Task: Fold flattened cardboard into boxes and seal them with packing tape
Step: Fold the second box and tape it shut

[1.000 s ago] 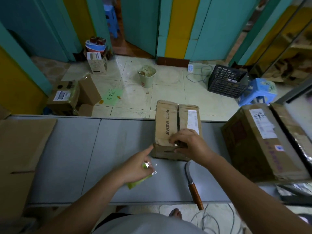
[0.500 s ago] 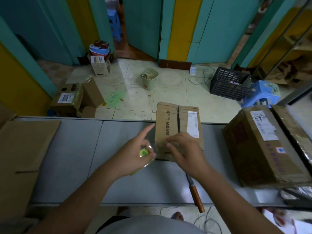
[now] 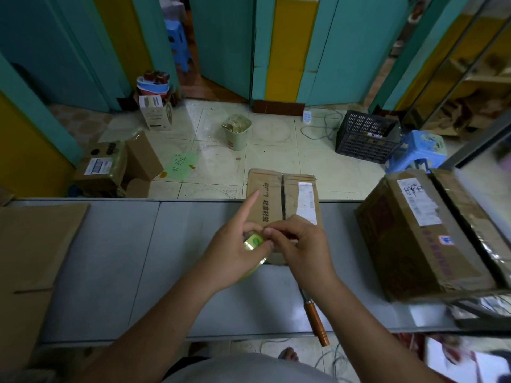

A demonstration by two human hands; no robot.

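Two hands meet on the tape point(image 3: 253, 241) above a grey counter point(image 3: 110, 272).
Flat cardboard point(image 3: 33, 244) lies on its left end, a small box point(image 3: 276, 189) at the far edge, a big box point(image 3: 409, 244) at right, and a knife point(image 3: 315, 322) near the front. Beyond are a tiled floor point(image 3: 276, 150), bin point(image 3: 237, 132), crate point(image 3: 365, 136) and stool point(image 3: 417, 150). The left hand point(image 3: 235, 255) grips the tape just before the small box, forefinger straight. The right hand point(image 3: 301, 250) pinches the tape's edge.

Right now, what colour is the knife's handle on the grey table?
Orange-brown wooden handle, clearest in the head view.

Teal-and-yellow walls point(image 3: 282, 45), tiled floor point(image 3: 271, 150)
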